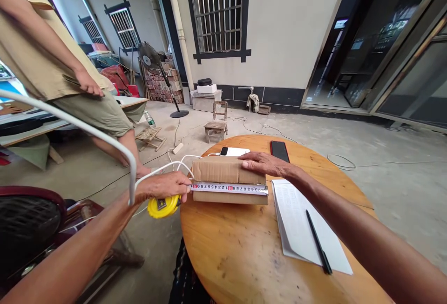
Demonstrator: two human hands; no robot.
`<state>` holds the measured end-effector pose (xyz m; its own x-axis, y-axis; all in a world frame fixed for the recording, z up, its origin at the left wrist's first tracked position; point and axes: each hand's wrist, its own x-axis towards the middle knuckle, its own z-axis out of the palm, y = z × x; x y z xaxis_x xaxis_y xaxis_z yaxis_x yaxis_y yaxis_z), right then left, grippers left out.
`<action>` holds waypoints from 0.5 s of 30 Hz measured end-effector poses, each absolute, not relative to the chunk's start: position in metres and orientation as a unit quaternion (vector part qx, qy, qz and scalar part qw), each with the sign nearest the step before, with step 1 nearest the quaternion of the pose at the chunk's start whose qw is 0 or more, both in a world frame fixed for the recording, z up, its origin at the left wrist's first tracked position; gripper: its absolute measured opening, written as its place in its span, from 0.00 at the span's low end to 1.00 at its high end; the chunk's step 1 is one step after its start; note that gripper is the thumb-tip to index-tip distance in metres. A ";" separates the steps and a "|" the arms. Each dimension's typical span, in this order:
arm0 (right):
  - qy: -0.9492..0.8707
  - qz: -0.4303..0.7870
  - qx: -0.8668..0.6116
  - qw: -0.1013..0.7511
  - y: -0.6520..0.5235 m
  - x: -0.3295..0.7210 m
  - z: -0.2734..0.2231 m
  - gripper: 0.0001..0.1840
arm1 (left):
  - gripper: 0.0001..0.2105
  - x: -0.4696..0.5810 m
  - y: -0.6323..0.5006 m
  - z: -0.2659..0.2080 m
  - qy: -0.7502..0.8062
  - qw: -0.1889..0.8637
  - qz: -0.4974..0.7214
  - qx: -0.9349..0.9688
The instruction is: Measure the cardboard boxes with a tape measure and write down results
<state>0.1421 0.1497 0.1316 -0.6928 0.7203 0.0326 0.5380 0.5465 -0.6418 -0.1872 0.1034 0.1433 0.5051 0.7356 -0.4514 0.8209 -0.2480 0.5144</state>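
My left hand is closed on a yellow tape measure at the table's left edge. From it the white blade runs out to the right, along the near side of a brown cardboard box, reaching about its right end. My right hand lies on top of the box's right part with its fingers stretched out flat. Right of the box is a sheaf of white paper, and a black pen rests on it.
Behind the box, a black phone and a white object lie on the round wooden table. White cables pass near my left hand. A person stands at the left. Beyond are a small wooden chair and a fan.
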 end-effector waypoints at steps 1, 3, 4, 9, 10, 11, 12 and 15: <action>-0.868 0.306 -0.362 0.148 0.149 0.142 0.132 0.30 | 0.15 -0.188 0.099 0.144 0.494 0.365 -0.054 0.787; -0.870 0.299 -0.362 0.152 0.148 0.142 0.131 0.30 | 0.15 -0.190 0.085 0.145 0.491 0.377 -0.046 0.784; -0.871 0.294 -0.361 0.154 0.147 0.141 0.131 0.30 | 0.15 -0.192 0.076 0.145 0.488 0.385 -0.043 0.782; -0.875 0.243 -0.390 0.152 0.137 0.137 0.127 0.33 | 0.17 -0.204 0.015 0.120 0.508 0.450 -0.028 0.734; -0.876 0.225 -0.399 0.151 0.134 0.136 0.125 0.34 | 0.17 -0.206 0.003 0.108 0.509 0.486 -0.013 0.711; -0.879 0.204 -0.404 0.150 0.130 0.136 0.124 0.35 | 0.18 -0.207 -0.009 0.096 0.505 0.521 0.004 0.687; -0.883 0.181 -0.406 0.153 0.125 0.135 0.121 0.35 | 0.18 -0.207 -0.020 0.084 0.509 0.552 0.028 0.661; -0.897 0.103 -0.397 0.167 0.108 0.133 0.112 0.32 | 0.21 -0.204 -0.046 0.051 0.521 0.591 0.105 0.607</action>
<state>0.1326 0.1085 0.1118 -0.6289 0.7465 0.2176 0.6780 0.6634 -0.3165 -0.2037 -0.0464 0.0509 0.4353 0.7558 -0.4891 0.5086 0.2418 0.8263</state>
